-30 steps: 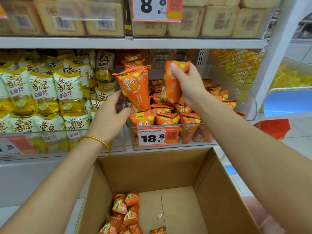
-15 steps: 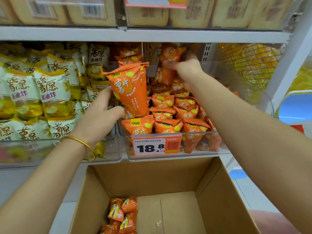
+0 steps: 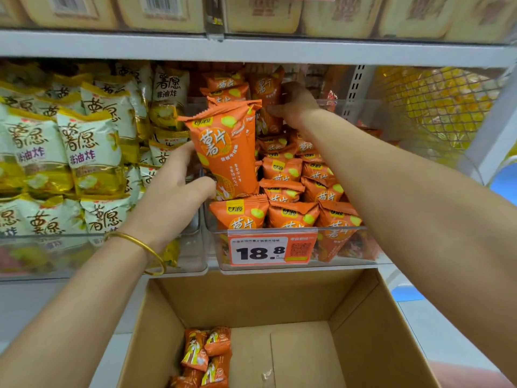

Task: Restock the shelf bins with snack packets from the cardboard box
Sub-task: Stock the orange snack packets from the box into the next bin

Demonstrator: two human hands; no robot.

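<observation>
Gripping the upright orange packet (image 3: 223,149) at its lower left edge, the left hand (image 3: 173,191) has the thumb laid on the front face and the fingers curled behind. This packet stands at the front left of the clear bin (image 3: 349,249), above the stocked orange packets (image 3: 291,191) that fill the bin in overlapping rows. The right hand (image 3: 296,105) reaches over those rows to the back of the same bin. Its thumb and curled fingers close on the right side of the rear orange packet (image 3: 264,88), which stands upright just under the upper shelf (image 3: 251,50); the fingertips themselves are hidden behind the hand. A price label (image 3: 271,250) reading 18.8 is fixed to the bin's front wall. The bin to the left holds yellow-and-white packets (image 3: 84,147), and a wire basket (image 3: 436,107) with yellow contents stands to the right. A gold bracelet (image 3: 140,245) sits on the left wrist. The cardboard box (image 3: 251,298) stands open directly below the shelf edge, between the two forearms. A small cluster of boxed orange packets (image 3: 207,354) lies at its near left corner, and the remainder of the box floor is bare cardboard.
</observation>
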